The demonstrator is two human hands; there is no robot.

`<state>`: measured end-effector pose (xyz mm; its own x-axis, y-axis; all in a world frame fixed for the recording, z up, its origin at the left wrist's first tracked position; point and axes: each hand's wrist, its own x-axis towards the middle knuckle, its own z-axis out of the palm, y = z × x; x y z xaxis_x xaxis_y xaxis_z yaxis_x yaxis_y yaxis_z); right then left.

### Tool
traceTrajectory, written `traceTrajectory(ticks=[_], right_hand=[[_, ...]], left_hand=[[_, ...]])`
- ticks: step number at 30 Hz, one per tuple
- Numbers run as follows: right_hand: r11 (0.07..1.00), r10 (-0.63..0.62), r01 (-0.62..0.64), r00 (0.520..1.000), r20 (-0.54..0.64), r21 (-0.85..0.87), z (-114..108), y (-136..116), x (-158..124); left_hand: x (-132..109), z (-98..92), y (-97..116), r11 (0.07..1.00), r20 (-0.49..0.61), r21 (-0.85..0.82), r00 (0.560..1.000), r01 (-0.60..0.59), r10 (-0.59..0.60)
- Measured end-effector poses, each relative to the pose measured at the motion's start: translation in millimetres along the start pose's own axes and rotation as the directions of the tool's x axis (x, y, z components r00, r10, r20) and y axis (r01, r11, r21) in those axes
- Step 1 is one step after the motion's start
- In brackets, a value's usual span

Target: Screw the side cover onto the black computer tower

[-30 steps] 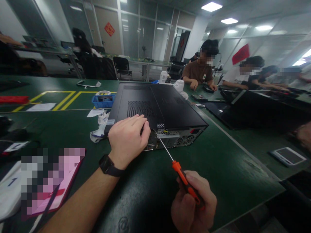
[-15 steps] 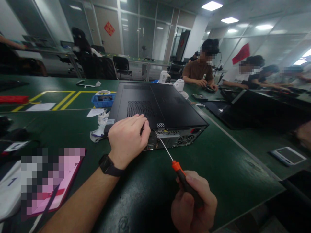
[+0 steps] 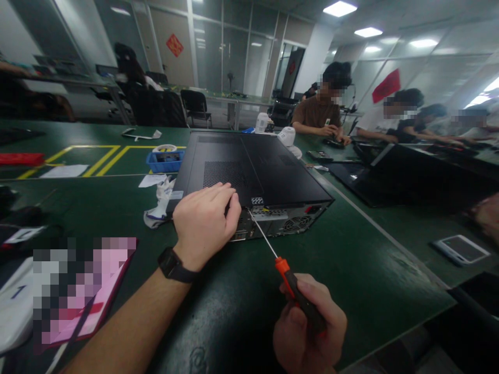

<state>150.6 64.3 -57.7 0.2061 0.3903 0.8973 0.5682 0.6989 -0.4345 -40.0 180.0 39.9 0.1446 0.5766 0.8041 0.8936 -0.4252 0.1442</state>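
A black desktop computer case (image 3: 268, 161) lies on its side, its rear panel with a fan grille (image 3: 298, 223) facing me. My left hand (image 3: 206, 215), with a dark watch on the wrist, rests on the near edge of the case, thumb apart from the fingers; the fingertips are partly hidden. My right hand (image 3: 312, 322) is closed round the handle of an orange and black screwdriver (image 3: 290, 280). Its thin shaft points up and left, with the tip at the rear panel's top edge, just right of my left thumb. Whether a screw sits under the tip is too small to tell.
Left of the case are a blue bin (image 3: 166, 162) with small parts and a crumpled white glove (image 3: 159, 205). A pink folder (image 3: 105, 296) lies at the near left. To the right are a black panel (image 3: 413, 176) and a small device (image 3: 460, 249). Co-workers (image 3: 322, 111) sit beyond.
The screwdriver handle has turned slightly in my right hand, showing more orange on its side. My left hand stays on the case, which has not moved.
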Motion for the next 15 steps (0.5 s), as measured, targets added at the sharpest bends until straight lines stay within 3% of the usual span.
traceTrajectory(ticks=[6, 15], right_hand=[[0.992, -0.034, 0.029, 0.999, -0.042, -0.124, -1.5, 5.3, -8.8], [1.000, -0.030, 0.030, 1.000, -0.003, -0.007, 2.1, -0.5, 8.1]], left_hand=[[-1.0, 1.8, -2.2, 1.000, 0.003, -0.006, 1.000, 0.001, -0.001], [-0.4, 0.7, -0.6, 1.000, -0.005, 0.017, 1.000, -0.007, 0.007]])
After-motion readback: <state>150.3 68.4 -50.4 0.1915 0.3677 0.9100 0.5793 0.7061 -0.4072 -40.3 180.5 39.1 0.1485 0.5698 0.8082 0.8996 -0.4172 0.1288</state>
